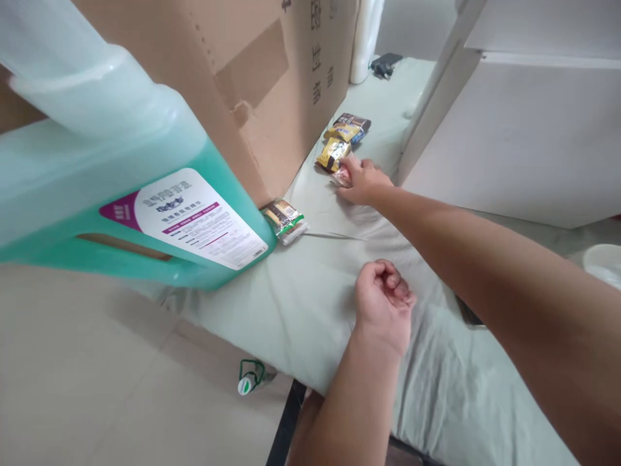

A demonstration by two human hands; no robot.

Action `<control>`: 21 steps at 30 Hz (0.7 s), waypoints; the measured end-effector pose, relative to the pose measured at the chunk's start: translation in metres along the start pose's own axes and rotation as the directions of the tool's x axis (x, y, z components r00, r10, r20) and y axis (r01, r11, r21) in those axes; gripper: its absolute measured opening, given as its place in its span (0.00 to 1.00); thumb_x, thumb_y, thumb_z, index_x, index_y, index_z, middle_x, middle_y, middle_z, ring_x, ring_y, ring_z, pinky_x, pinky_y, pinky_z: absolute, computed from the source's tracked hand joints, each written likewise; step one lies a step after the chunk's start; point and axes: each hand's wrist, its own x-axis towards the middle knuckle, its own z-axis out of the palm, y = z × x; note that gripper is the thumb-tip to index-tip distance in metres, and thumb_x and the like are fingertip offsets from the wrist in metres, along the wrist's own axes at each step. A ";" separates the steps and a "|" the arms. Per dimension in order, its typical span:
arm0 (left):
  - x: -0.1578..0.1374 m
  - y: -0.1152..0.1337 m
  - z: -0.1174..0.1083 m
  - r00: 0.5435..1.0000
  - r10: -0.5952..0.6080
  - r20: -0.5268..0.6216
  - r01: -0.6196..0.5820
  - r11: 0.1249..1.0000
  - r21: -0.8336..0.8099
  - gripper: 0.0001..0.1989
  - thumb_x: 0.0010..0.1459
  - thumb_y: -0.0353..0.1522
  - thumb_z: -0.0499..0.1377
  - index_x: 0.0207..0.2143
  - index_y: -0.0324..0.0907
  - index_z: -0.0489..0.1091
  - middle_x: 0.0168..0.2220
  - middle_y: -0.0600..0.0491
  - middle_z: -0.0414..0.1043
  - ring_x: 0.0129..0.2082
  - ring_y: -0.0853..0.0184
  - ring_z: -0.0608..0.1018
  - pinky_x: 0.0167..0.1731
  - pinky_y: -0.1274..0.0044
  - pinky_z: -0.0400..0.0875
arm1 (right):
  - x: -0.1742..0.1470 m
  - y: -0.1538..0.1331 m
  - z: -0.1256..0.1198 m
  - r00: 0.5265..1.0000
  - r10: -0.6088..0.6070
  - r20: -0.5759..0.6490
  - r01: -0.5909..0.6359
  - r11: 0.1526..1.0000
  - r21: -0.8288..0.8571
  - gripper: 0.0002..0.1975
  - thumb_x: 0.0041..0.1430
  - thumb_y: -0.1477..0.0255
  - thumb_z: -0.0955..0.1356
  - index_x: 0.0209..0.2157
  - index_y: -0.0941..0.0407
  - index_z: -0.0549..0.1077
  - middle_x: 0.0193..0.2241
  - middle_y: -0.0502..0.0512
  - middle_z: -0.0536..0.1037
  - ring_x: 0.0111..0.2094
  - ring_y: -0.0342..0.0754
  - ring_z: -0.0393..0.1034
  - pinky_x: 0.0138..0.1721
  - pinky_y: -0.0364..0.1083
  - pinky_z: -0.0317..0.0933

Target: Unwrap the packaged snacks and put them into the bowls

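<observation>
My right hand (363, 181) reaches across the cloth and grips a small clear snack packet (342, 176) with something reddish in it. Touching that packet is a yellow snack packet (332, 154), and behind it lie more wrapped snacks, one of them dark brown (353, 122). Closer to me, my left hand (385, 294) rests over the cloth with palm turned up and fingers curled in, nothing visible inside. A packet with a green stripe (285, 220) lies apart from the others, beside a large jug of green liquid (213, 168).
A tall cardboard box (272, 129) stands behind the jug. At right is a white cabinet-like block (524, 142). The pale green cloth (301, 310) covers the surface. A bottle with a green handle (247, 382) stands on the floor; dark plugs (385, 65) lie at the back.
</observation>
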 end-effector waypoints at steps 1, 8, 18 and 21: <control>0.002 0.002 0.000 1.000 0.004 0.004 -0.004 1.000 -0.011 0.06 0.50 0.27 0.54 0.22 0.40 0.60 0.18 0.60 0.50 0.16 0.77 0.54 0.19 0.82 0.49 | -0.004 0.003 0.005 0.999 -0.020 -0.033 0.020 1.000 -0.002 0.36 0.59 0.61 0.70 0.67 0.52 0.63 0.61 0.71 0.67 0.60 0.73 0.64 0.58 0.67 0.61; 0.004 -0.008 0.005 0.996 -0.019 0.089 0.019 1.000 0.001 0.07 0.51 0.28 0.52 0.22 0.41 0.58 0.18 0.61 0.46 0.16 0.76 0.52 0.20 0.81 0.48 | -0.089 0.017 -0.013 0.978 -0.208 -0.013 0.209 0.977 0.040 0.27 0.54 0.66 0.70 0.57 0.52 0.73 0.49 0.66 0.75 0.47 0.63 0.73 0.52 0.59 0.66; -0.010 -0.056 0.000 0.861 -0.146 0.487 -0.164 0.827 0.537 0.12 0.51 0.33 0.55 0.18 0.42 0.57 0.17 0.59 0.48 0.17 0.75 0.56 0.22 0.77 0.50 | -0.352 0.130 -0.016 0.771 0.614 -0.170 -0.005 0.273 0.962 0.16 0.48 0.56 0.74 0.42 0.38 0.75 0.50 0.55 0.78 0.54 0.66 0.71 0.50 0.63 0.68; -0.003 -0.095 -0.004 0.904 -0.134 0.406 -0.280 0.533 0.798 0.10 0.55 0.38 0.63 0.27 0.41 0.69 0.26 0.56 0.66 0.27 0.72 0.69 0.29 0.78 0.60 | -0.385 0.147 0.008 0.663 0.735 -0.140 0.150 0.053 0.987 0.21 0.49 0.48 0.70 0.42 0.42 0.77 0.53 0.54 0.78 0.59 0.67 0.70 0.52 0.65 0.71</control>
